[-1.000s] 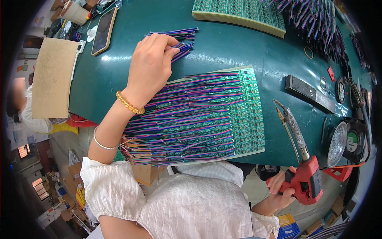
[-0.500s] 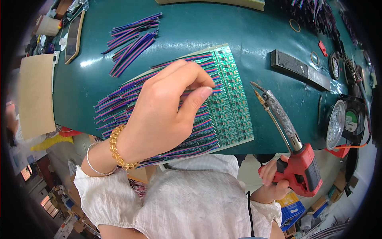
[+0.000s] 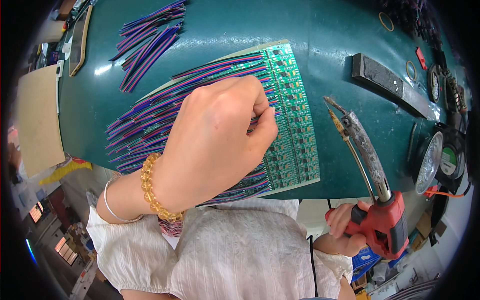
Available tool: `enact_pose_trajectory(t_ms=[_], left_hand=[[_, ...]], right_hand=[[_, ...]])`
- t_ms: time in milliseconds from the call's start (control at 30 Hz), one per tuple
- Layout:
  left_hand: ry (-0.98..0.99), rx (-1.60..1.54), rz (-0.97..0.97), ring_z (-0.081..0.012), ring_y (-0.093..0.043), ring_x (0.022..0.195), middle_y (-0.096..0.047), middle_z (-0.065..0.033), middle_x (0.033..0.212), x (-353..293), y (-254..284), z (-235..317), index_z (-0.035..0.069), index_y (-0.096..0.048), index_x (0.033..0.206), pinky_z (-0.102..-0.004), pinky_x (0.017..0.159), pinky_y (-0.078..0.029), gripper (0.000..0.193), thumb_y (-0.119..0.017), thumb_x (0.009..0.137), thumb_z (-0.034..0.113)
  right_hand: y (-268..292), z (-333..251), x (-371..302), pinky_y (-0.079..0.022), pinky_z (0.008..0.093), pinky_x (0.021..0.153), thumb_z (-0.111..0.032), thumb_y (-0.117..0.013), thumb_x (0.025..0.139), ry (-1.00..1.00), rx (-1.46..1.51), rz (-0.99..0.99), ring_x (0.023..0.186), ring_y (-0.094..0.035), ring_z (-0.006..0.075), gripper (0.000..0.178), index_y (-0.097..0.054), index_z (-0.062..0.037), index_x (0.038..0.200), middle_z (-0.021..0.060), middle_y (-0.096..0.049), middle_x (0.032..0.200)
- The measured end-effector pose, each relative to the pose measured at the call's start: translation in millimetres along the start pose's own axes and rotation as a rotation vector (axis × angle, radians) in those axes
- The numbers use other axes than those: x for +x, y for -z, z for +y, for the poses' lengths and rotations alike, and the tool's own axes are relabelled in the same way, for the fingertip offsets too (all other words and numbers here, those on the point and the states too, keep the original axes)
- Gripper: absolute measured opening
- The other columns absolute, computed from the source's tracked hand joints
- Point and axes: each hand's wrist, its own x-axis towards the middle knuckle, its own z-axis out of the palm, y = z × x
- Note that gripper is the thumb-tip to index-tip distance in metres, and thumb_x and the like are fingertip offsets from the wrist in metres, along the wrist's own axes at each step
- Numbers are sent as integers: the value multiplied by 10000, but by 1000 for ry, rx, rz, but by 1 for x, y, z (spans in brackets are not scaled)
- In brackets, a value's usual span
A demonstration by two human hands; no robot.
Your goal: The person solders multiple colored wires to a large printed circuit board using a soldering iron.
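Observation:
A panel of small green circuit boards (image 3: pixel 296 120) lies on the table, with rows of multicoloured ribbon wires (image 3: pixel 145 122) fanning out over its left side. Above them my left hand (image 3: pixel 215 135) is closed in a pinch, thumb against forefinger, at wire ends beside the board pads. A bit of coloured wire shows in the gap between those fingers; the fingertips partly hide it. My right hand (image 3: pixel 345 232) grips a red and black soldering gun (image 3: pixel 385 222) at the table's near edge. Its tip and thin solder-feed tube point up toward the panel's right side, apart from it.
Loose ribbon wires (image 3: pixel 150 42) lie at the far left, near a phone (image 3: pixel 80 45). To the right are a dark metal bar (image 3: pixel 385 82), rubber bands, a round metal dish (image 3: pixel 429 162) and a black fan-like unit (image 3: pixel 451 157). Brown cardboard (image 3: pixel 37 122) stands at the left edge.
The view has shifted slightly closer. My left thumb and forefinger have drawn tighter together at the wire ends. The soldering gun stays in my right hand, a little lower and farther right in view.

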Motion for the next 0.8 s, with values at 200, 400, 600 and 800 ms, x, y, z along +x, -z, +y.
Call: enact_pose_trajectory(t_ms=[200,400,600,800], left_hand=[[9,13,-15,-88,-509,524,-565,-52,625,4,-1,2,-21,-557,733,-233,511,-427,135,-689,757,-26],[24,33,-11,-71,-516,527,-552,-42,615,1,-1,2,-14,-547,721,-226,504,-420,146,-687,754,-37],[39,29,-9,-89,-547,527,-560,-47,637,0,-4,3,-9,-543,721,-227,498,-441,151,-686,759,-35],[36,59,-13,-108,-574,545,-563,-57,660,2,-4,3,-4,-538,729,-238,497,-472,154,-687,761,-31]], right_hand=[[17,-6,-5,-406,262,433,-580,-620,851,-80,-104,-155,428,-485,136,808,-417,78,1273,20,-517,509],[47,-8,-8,-399,264,448,-650,-617,811,-346,-228,-446,461,-504,132,861,-456,69,1256,2,-529,528],[30,-24,-2,-433,228,543,-91,-708,635,-672,-66,-177,586,-584,74,144,-672,-39,764,9,-631,657],[15,-31,-3,-418,241,521,-8,-618,537,-546,-178,-112,547,-582,109,195,-638,-74,720,7,-565,606]])
